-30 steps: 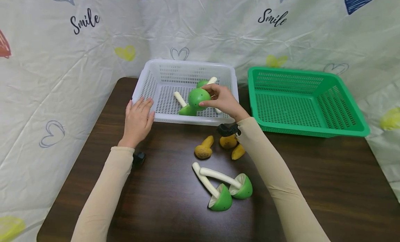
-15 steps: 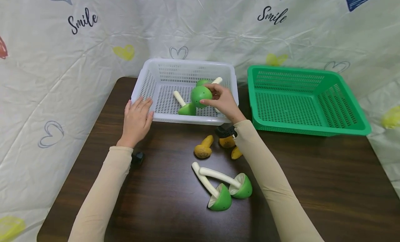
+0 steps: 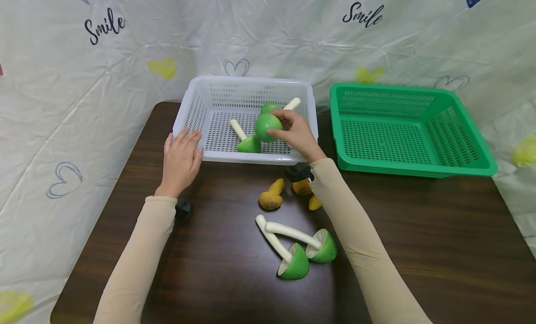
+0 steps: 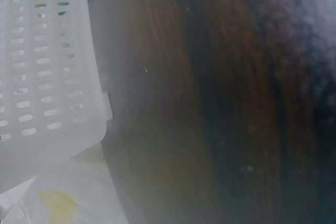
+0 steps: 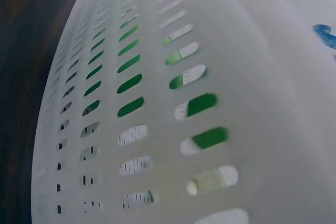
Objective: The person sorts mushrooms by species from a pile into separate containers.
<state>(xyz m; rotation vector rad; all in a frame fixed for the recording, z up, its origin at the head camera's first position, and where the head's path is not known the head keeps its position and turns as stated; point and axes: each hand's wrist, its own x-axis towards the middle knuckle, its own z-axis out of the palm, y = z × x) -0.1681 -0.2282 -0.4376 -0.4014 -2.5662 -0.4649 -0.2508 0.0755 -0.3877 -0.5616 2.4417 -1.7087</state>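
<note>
My right hand (image 3: 298,134) pinches the rounded green cap of a toy mushroom (image 3: 268,127) between thumb and fingers, inside the white basket (image 3: 251,157). Two other green-capped mushrooms are in there: one mushroom (image 3: 249,144) at the front with its pale stem pointing back, and a green cap (image 3: 270,108) behind the held one. A white stem (image 3: 292,103) pokes up beyond my fingers. My left hand (image 3: 180,159) rests over the basket's front left corner, fingers straight. Through slots in the basket wall (image 5: 157,124), the right wrist view shows green patches.
To the right stands a green basket (image 3: 387,128). Nearer on the dark table (image 3: 209,268) lie two green-capped mushrooms (image 3: 298,263) with crossed white stems. A yellow-brown mushroom (image 3: 271,196) and more yellow-brown pieces (image 3: 301,188) lie before the white basket, some partly behind my right wrist.
The head view has tilted down slightly. The white stem behind my right hand has shifted right, and the held cap has moved only a little. My left hand stays at the basket corner.
</note>
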